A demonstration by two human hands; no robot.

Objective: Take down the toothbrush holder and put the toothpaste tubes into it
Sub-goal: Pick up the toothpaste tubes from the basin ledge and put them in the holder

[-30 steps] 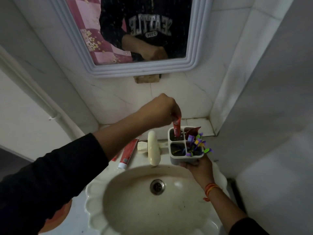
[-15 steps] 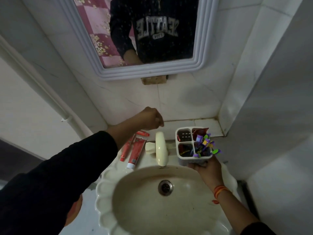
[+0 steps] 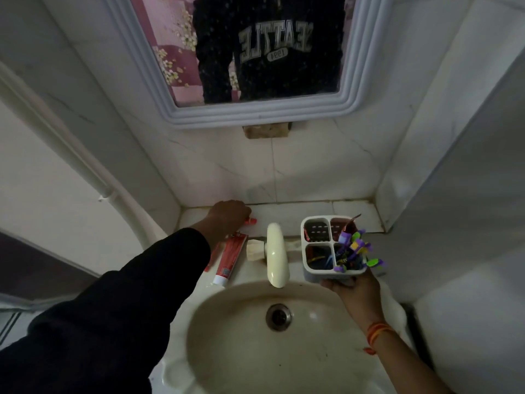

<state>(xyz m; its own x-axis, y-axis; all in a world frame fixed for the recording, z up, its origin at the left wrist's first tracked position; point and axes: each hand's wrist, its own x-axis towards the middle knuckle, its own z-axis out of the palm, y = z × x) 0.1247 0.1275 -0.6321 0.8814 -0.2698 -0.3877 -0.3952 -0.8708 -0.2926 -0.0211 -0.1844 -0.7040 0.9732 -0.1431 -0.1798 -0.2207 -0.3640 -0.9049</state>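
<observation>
- The holder [image 3: 332, 245] sits right of centre in the frame, already off its perch: your right hand [image 3: 355, 291] grips it from below and carries it above the basin's [image 3: 272, 365] right rim.
- It has four compartments. The upper left one looks bare, a red tube [image 3: 350, 223] pokes out of the upper right, and toothbrushes [image 3: 355, 251] with purple and green handles crowd the lower right.
- Your left hand [image 3: 228, 216] is down on the ledge [image 3: 298, 211] behind the basin, left of centre, fingers curled over a thin red tube [image 3: 250, 221] whose cap end shows at your fingertips. Whether the grip has closed I cannot tell.
- A second, larger tube [image 3: 231, 258], red with a white cap, lies on the counter just below that hand, beside the tap [image 3: 275, 254].
- Step in hand, as I judge it: you are collecting the next tube. Next you need to pinch it firmly, lift it clear of the tap, and drop it upright into a free compartment while you keep the holder level.
- Afterwards the larger tube is left to do.
- Around you: a cream basin with a metal drain [image 3: 278, 317], pale marble-look tiles, and a white-framed mirror [image 3: 255, 52] at the top of the frame showing a dark sweatshirt.
</observation>
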